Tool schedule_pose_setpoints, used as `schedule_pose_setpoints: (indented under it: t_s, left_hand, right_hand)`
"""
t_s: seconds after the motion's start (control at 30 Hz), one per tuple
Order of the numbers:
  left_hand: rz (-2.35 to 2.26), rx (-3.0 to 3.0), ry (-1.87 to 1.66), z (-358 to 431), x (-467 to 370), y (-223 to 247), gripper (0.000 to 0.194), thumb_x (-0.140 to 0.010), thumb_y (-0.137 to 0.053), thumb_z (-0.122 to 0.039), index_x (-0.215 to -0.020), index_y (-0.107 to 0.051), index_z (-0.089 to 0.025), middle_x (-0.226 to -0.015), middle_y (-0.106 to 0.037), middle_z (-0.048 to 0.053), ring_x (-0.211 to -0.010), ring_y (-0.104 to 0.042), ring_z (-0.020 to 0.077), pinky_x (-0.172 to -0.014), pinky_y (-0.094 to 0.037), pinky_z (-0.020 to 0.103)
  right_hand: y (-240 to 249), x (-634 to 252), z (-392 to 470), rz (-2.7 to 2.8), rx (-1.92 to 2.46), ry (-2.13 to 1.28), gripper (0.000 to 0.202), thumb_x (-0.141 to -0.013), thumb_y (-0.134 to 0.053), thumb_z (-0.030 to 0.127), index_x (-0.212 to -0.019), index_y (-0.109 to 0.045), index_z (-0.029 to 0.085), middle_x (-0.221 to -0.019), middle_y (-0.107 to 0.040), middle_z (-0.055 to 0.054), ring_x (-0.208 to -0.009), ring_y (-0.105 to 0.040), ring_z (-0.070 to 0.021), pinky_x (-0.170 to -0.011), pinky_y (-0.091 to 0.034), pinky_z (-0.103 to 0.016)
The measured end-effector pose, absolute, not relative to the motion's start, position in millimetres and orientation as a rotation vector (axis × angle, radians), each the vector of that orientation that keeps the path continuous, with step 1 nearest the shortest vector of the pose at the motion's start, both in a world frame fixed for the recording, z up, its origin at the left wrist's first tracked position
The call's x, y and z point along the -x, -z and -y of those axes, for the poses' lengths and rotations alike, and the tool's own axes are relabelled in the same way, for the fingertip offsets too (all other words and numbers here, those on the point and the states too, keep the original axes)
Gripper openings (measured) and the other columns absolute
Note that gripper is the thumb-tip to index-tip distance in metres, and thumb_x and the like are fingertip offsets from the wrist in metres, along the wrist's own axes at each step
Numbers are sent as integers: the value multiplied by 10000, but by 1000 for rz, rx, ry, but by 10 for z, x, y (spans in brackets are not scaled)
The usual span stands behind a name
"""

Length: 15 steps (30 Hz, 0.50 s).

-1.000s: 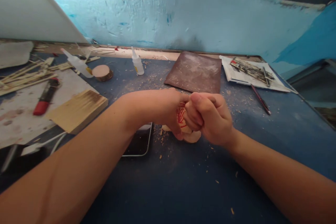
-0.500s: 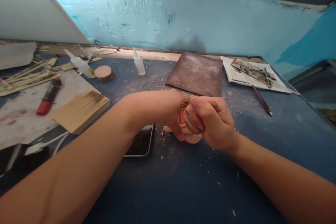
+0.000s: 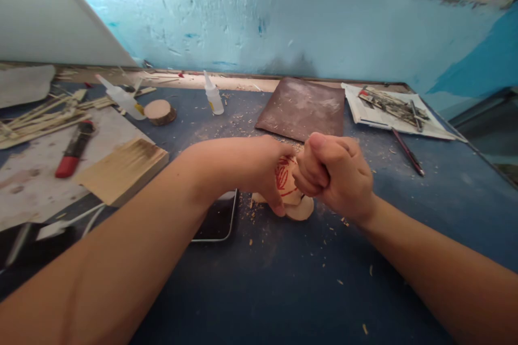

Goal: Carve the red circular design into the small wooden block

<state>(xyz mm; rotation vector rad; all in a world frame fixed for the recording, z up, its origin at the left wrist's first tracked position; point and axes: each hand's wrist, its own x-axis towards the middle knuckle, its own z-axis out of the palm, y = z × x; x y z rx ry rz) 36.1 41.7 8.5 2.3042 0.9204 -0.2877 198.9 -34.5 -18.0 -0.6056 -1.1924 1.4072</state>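
Near the middle of the blue table, my left hand (image 3: 269,170) is wrapped around a pale piece of wood (image 3: 288,179) with red lines drawn on it. That piece rests on a flat, light-coloured round of wood (image 3: 301,209), its edge showing below my fingers. My right hand (image 3: 334,175) is closed in a fist just right of the marked wood. Whatever it grips is hidden; a small dark tip shows under the fist beside the wood. Fine shavings lie scattered around both hands.
A phone (image 3: 218,218) lies under my left forearm. Leftward are a wooden block (image 3: 123,170), a red-and-black cutter (image 3: 75,150), a wood slice (image 3: 160,111) and glue bottles (image 3: 213,94). Behind my hands lies brown sandpaper (image 3: 303,108), with a pen (image 3: 408,152) to the right.
My right fist has shifted slightly right and up, away from the wood, uncovering more of the red lines. My left hand keeps its hold in nearly the same place.
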Motion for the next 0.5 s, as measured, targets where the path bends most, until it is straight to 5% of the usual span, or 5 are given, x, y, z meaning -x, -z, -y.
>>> schedule_pose_setpoints:
  t_s: [0.1,0.3,0.5]
  left_hand:
    - [-988,-2323,373,-413,-369,-120,879,-523,-1003,-592,-1302,-700,-319,-1055,-797,10,-856,-705,262,-709,-472,315]
    - [-963,-2277,326,-367,-369,-183,700,-632,-969,-426,-1277,-722,-310,-1000,-796,-43,-831,-713,210,-695,-458,284]
    - [-1024,-2342,399,-381,-383,-181,836,-544,-994,-553,-1288,-707,-302,-1053,-785,6,-823,-699,246,-671,-466,322]
  right_hand:
    - [90,-2002,348,1092,563,-1417,649,-1013,-735,401,-495,-405,190,-453,-268,84,-363,-221,-40,-376,-194,-213]
    - [221,-1998,287,1126,579,-1444,629,-998,-756,415,-515,-419,195,-456,-279,92,-354,-217,-36,-364,-200,-199]
    - [128,-2007,297,1101,511,-1421,633,-1042,-691,372,-516,-390,190,-471,-250,87,-356,-228,-35,-370,-191,-201]
